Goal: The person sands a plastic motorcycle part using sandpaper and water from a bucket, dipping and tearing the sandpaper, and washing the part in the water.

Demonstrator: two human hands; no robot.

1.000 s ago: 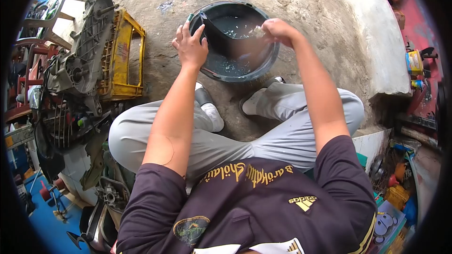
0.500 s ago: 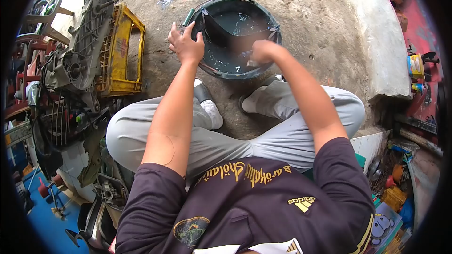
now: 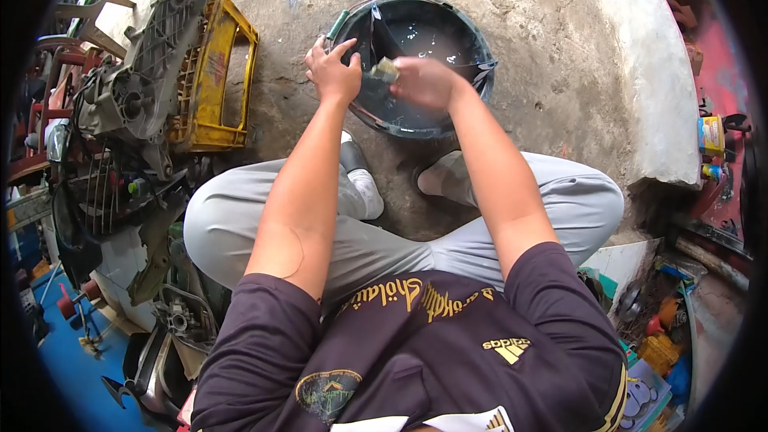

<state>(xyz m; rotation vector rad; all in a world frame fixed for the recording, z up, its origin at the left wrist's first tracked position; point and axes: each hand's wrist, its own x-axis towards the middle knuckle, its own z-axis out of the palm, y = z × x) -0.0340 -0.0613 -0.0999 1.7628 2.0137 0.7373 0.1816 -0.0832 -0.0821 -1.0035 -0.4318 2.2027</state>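
A round dark basin (image 3: 436, 130) of water stands on the floor in front of my feet. A black curved panel (image 3: 386, 32) rises out of the water and leans along the basin's left side. My left hand (image 3: 334, 74) is at the left rim, its fingers and thumb around the near end of the panel. Over the water, my right hand (image 3: 428, 84) is closed on a small yellowish scrubbing piece (image 3: 385, 70), blurred by motion, close to the panel. Just beyond my left fingers, a green grip (image 3: 338, 25) sits at the rim.
To the left, a yellow crate (image 3: 214, 132) stands beside a grey metal engine casing (image 3: 152, 64). A pale concrete ledge (image 3: 660, 96) runs along the right. Mixed parts and containers (image 3: 664, 344) lie at lower right. My bent legs flank the basin's near side.
My right hand has swept left and slightly up across the basin, carrying the yellowish piece toward my left hand. The panel has turned more upright. The whole view has shifted slightly.
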